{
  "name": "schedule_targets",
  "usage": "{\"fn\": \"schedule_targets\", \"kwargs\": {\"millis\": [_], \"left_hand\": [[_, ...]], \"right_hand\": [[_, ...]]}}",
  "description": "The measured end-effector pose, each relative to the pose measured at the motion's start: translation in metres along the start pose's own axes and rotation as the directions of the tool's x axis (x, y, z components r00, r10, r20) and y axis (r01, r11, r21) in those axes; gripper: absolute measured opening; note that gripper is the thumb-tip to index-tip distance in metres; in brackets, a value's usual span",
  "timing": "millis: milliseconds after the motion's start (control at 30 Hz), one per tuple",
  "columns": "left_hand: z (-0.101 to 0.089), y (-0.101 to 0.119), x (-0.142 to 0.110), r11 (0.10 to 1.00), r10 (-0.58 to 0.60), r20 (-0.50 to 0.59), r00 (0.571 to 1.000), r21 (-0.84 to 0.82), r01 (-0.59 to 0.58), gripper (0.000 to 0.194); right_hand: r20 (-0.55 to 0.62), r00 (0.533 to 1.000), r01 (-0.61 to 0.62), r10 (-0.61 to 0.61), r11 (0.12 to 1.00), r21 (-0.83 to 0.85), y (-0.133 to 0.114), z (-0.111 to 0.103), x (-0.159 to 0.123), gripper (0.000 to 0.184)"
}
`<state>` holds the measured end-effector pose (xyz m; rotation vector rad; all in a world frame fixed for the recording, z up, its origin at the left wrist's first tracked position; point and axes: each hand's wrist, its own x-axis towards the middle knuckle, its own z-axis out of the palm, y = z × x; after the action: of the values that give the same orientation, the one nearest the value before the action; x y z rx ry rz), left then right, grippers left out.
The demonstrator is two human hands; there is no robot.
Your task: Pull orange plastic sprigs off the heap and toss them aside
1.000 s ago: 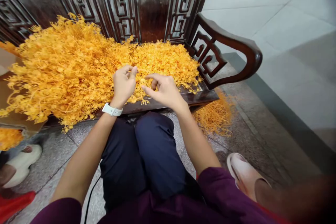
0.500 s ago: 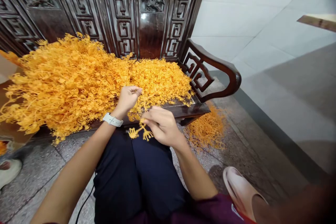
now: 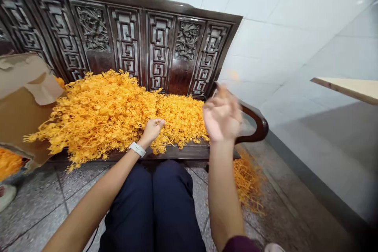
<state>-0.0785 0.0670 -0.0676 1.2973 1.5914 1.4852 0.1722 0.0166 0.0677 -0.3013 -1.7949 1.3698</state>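
A white tile wall and a speckled terrazzo floor [image 3: 38, 208] close in this corner around the carved hardwood bench [image 3: 124, 43].

Nearest me, my dark trousers [image 3: 152, 208] stop just short of the bench's front edge. My left hand [image 3: 151, 132], with a white watch [image 3: 137, 149] on its wrist, rests at the front of the heap of orange sprigs [image 3: 118, 118], which lies on the bench seat. Its fingers [image 3: 158, 124] are curled in with the tips close together; I cannot tell whether they pinch a sprig. My right hand [image 3: 222, 116] is raised above the seat near the bench's armrest [image 3: 260, 126], blurred, its fingers [image 3: 220, 100] spread wide, with nothing I can see in them.

The sprigs are fine and branching, so they seem likely to snag. Small pinches, drawn gently clear of the tangle, should work better than a fistful.

The seat's front edge is close, and loose sprigs [image 3: 248, 185] lie on the floor below the bench's armrest end. More sprigs [image 3: 8, 163] sit by a torn cardboard sheet [image 3: 23, 86] at the far end of the heap. The air above my knees is open for moving, and the armrest limits reach on the right. Beyond the bench, a pale wooden board [image 3: 348, 88] juts in from the right.
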Motion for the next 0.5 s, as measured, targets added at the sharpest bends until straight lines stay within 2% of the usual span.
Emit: {"fn": "schedule_targets", "kwargs": {"millis": [100, 167, 267, 333, 367, 400, 433, 500], "left_hand": [[-0.004, -0.001, -0.004, 1.0, -0.025, -0.023, 0.999, -0.009, 0.025, 0.048], [-0.006, -0.002, -0.005, 1.0, -0.011, -0.033, 0.999, -0.011, 0.011, 0.049], [-0.008, -0.001, -0.004, 1.0, 0.022, -0.049, 0.999, -0.011, -0.022, 0.048], [-0.006, 0.004, -0.003, 0.999, 0.033, -0.046, 0.998, -0.011, -0.033, 0.048], [-0.005, 0.007, -0.003, 0.999, 0.036, -0.037, 0.999, -0.012, -0.036, 0.048], [-0.003, 0.011, -0.003, 0.999, 0.039, -0.028, 0.999, -0.014, -0.04, 0.049], [-0.001, 0.016, -0.004, 0.999, 0.043, -0.02, 0.999, -0.017, -0.043, 0.049], [0.002, 0.025, -0.006, 0.997, 0.07, -0.036, 0.997, -0.025, -0.071, 0.048]], "right_hand": [[-0.136, 0.99, -0.035, 0.045, 0.996, 0.079, 0.022, 0.001, 0.029, 0.029], [-0.305, 0.945, -0.057, 0.118, 0.978, 0.202, 0.043, 0.002, 0.041, 0.026], [-0.544, 0.791, -0.051, 0.28, 0.916, 0.398, 0.079, 0.004, 0.043, 0.022], [-0.634, 0.695, -0.067, 0.339, 0.908, 0.413, 0.099, 0.008, 0.034, 0.021], [-0.657, 0.674, -0.098, 0.337, 0.923, 0.373, 0.106, 0.011, 0.028, 0.021], [-0.666, 0.676, -0.138, 0.314, 0.943, 0.304, 0.112, 0.014, 0.021, 0.021], [-0.662, 0.697, -0.177, 0.276, 0.961, 0.214, 0.116, 0.017, 0.015, 0.022], [-0.601, 0.781, -0.231, 0.172, 0.973, -0.021, 0.122, 0.025, 0.005, 0.03]]}}
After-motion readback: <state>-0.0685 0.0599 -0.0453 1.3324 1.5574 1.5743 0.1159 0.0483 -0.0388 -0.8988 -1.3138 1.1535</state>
